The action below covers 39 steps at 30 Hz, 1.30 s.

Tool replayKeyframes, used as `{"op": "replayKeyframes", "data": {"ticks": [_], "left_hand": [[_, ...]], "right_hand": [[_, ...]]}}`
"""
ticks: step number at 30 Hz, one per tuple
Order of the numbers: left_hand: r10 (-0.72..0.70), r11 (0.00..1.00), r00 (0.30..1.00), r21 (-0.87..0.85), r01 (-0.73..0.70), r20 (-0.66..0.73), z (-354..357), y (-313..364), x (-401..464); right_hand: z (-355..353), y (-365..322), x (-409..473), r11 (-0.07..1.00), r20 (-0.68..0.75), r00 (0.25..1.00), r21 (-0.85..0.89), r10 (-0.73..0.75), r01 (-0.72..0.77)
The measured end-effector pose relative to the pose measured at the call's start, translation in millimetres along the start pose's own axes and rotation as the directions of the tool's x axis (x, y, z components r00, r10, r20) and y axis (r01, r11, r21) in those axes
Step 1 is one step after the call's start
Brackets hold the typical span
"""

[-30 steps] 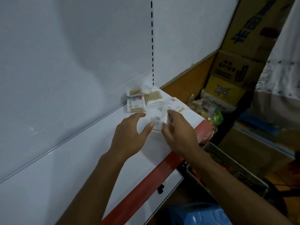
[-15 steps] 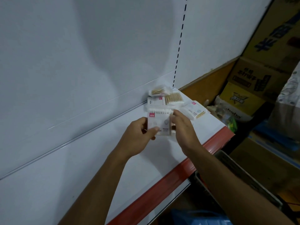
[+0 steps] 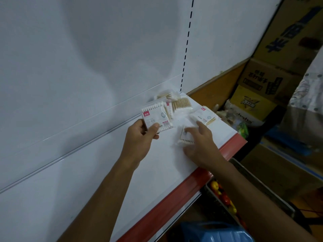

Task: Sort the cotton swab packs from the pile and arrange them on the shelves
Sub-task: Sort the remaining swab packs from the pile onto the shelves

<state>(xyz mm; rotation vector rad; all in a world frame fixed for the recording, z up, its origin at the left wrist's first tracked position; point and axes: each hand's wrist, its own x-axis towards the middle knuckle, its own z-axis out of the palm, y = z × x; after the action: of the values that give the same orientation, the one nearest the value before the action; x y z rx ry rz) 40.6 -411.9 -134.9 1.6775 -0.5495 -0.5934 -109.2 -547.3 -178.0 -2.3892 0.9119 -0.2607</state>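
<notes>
**Two hands sorting cotton swab packs on a white shelf**

We saw a white shelf (image 3: 122,180) with a red front edge. The left hand (image 3: 139,142) held a white-tipped swab pack (image 3: 156,117) upright, thumb and curled fingers (image 3: 154,127) pinching its lower edge. At three o'clock from it, the right hand (image 3: 201,145) lay blurred over another pack (image 3: 185,137) flat on the shelf; we could not tell whether it gripped. At twelve o'clock, wooden-stick packs (image 3: 181,103) sat piled by the back panel. One more pack (image 3: 204,115) lay at two o'clock. Cardboard boxes (image 3: 267,81) stood beyond.
</notes>
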Motion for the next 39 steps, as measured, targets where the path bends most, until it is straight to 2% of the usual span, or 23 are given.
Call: {"op": "replayKeyframes", "data": {"ticks": [5,7,9,11,13,15,18,20,24,27,30,33,39], "left_hand": [[-0.010,1.000,1.000,-0.017,0.010,-0.027,-3,-6,-1],[-0.005,0.999,0.999,-0.038,0.003,-0.054,-6,-6,0],[0.003,0.997,0.995,-0.082,-0.012,-0.102,-7,-6,2],[-0.020,0.990,0.985,-0.140,-0.004,-0.169,-9,-5,5],[-0.130,0.968,0.973,-0.238,0.083,-0.189,-12,-3,9],[-0.270,0.921,0.957,-0.317,0.225,-0.106,-16,0,12],[-0.344,0.911,0.938,-0.224,0.345,0.047,-15,0,11],[-0.322,0.939,0.945,-0.110,0.326,0.056,-11,-3,8],[-0.240,0.970,0.969,0.034,0.242,-0.054,-4,-6,5],[-0.156,0.974,0.981,0.147,0.173,-0.119,5,-9,7],[-0.071,0.988,0.972,0.122,0.100,-0.222,21,-10,9],[-0.017,0.992,0.969,0.118,0.048,-0.247,38,-9,10],[0.112,0.968,0.983,0.239,-0.075,-0.143,58,-1,26]], "right_hand": [[7,-1,2,0.995,-0.092,0.993,0.059,-0.073,0.078],[8,-11,1,0.980,-0.124,0.988,0.163,-0.090,0.110],[3,-22,-2,0.929,-0.095,0.988,0.339,-0.123,0.148],[-2,-30,-5,0.871,-0.048,0.972,0.435,-0.232,0.229],[-4,-36,-7,0.820,0.008,0.940,0.491,-0.340,0.292],[-5,-45,-9,0.764,0.056,0.908,0.565,-0.414,0.313],[-2,-57,-9,0.675,0.084,0.866,0.665,-0.494,0.321],[4,-59,-7,0.665,0.054,0.882,0.679,-0.468,0.311],[10,-47,-4,0.701,-0.032,0.965,0.681,-0.259,0.210],[11,-39,-4,0.742,0.022,0.991,0.664,-0.134,0.086],[13,-36,-8,0.672,0.055,0.998,0.740,-0.039,-0.015],[11,-34,-9,0.616,0.074,0.996,0.787,-0.040,-0.034],[0,-8,11,0.756,-0.030,0.997,0.650,-0.070,0.073]]}}
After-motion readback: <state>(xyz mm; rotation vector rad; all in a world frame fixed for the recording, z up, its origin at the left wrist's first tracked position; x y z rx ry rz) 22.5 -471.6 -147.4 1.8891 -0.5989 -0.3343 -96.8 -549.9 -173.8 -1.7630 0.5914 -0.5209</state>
